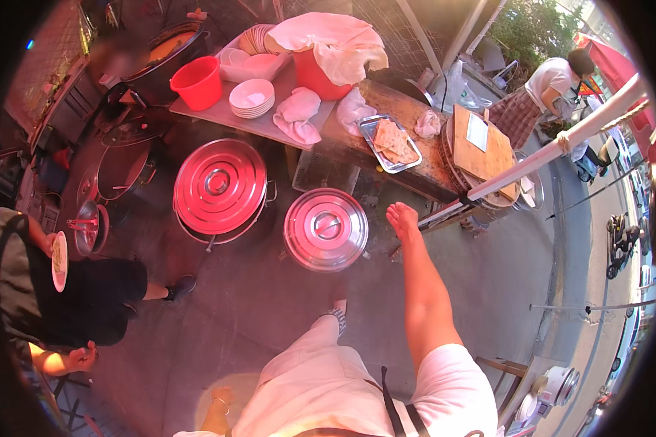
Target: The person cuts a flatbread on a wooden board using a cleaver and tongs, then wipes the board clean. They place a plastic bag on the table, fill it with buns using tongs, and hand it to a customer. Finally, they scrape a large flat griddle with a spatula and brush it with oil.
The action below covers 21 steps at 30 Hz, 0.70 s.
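My right hand [402, 218] is stretched forward, just left of the lower end of a white pole [557, 142]. Nothing shows in it, and its fingers are loosely extended. My left hand [222, 394], with a bracelet at the wrist, hangs low beside my pale clothing; its fingers are blurred. Before me stands a lidded steel pot [306, 240], and left of that a larger pot under a ridged metal lid [197, 191]. Beyond my right hand, flatbreads [394, 141] lie on a metal tray [367, 127] on the wooden table [426, 175].
A person [60, 295] at the left holds a plate of food [59, 262]. On the table are a red bucket [197, 82], stacked bowls [252, 98], a cloth-covered red tub [320, 76] and a wooden board [478, 155]. Another person [549, 87] stands near the road.
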Each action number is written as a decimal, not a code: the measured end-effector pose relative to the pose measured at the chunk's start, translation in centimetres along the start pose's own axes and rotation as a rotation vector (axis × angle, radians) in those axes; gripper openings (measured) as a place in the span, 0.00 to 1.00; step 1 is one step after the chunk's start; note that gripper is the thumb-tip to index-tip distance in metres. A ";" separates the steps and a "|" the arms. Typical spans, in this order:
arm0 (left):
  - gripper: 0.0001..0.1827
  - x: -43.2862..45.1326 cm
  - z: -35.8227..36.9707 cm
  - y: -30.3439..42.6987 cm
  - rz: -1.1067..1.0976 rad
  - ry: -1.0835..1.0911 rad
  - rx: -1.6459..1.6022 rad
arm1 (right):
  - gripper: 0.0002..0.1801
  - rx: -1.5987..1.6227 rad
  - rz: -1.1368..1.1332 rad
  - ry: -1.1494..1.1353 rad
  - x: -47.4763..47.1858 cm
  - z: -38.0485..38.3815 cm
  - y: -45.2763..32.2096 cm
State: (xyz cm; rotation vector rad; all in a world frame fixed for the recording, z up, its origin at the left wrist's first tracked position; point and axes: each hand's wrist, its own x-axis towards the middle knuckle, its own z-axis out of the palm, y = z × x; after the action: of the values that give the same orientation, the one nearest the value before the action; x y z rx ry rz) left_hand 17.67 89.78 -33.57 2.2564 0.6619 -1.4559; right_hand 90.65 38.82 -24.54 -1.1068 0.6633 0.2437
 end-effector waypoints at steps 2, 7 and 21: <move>0.15 3.0 -1.5 7.2 -0.241 0.183 -0.730 | 0.23 0.053 0.022 0.007 7.1 0.3 -1.4; 0.11 1.5 -4.7 20.8 -0.203 0.365 -1.051 | 0.18 0.225 0.119 -0.030 17.9 2.9 -1.4; 0.11 -9.7 -2.6 42.8 -0.468 0.428 -1.389 | 0.11 -0.091 -0.076 -0.346 12.5 -3.0 -7.0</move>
State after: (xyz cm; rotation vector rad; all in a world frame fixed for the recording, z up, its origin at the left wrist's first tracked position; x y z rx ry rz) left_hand 40.59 54.33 -21.23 1.2469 1.7079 -0.2685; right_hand 102.80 31.33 -27.68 -1.1397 0.3045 0.3926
